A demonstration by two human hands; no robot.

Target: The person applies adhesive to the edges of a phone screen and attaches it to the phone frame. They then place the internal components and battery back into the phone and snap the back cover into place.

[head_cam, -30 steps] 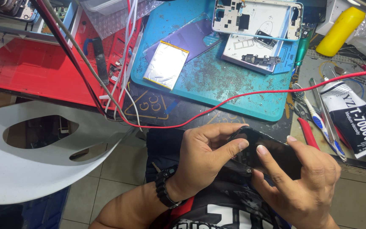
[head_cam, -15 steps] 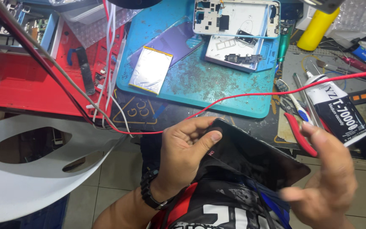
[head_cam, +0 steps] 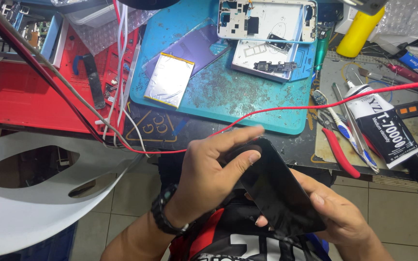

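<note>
A: Item one, held. A black phone screen panel (head_cam: 276, 193), glossy, tilted with its far end up, over the person's lap just in front of the bench edge.

B: Who has it?

A: Both hands. Left hand (head_cam: 209, 174) grasps the upper end, thumb pressed on the glass face, fingers stretched along the far edge. Right hand (head_cam: 335, 212) cups the lower end from beneath, thumb on the right edge. A black wristwatch (head_cam: 163, 212) sits on the left wrist.

B: Bench stock?

A: Teal work mat (head_cam: 228, 101), gritty with debris. On it: a silver battery pouch (head_cam: 169, 79), a purple back cover (head_cam: 194, 46), an opened white phone frame (head_cam: 267, 19) and a second stripped frame (head_cam: 272, 60) below it. Right of the mat: a black adhesive tube (head_cam: 388, 133), red-handled pliers (head_cam: 337, 152), a yellow bottle (head_cam: 359, 29). Left: a red tray (head_cam: 20, 96). A red wire (head_cam: 286, 108) crosses the mat's front edge, close above the left fingers.

B: Risks?

A: As I judge it, three. The panel is thin and held only at its ends; uneven pressure could flex and crack it. Nothing lies beneath but lap and tiled floor (head_cam: 397, 212), so a slip means a drop. And lifting it could snag that wire and drag bench items along.
</note>
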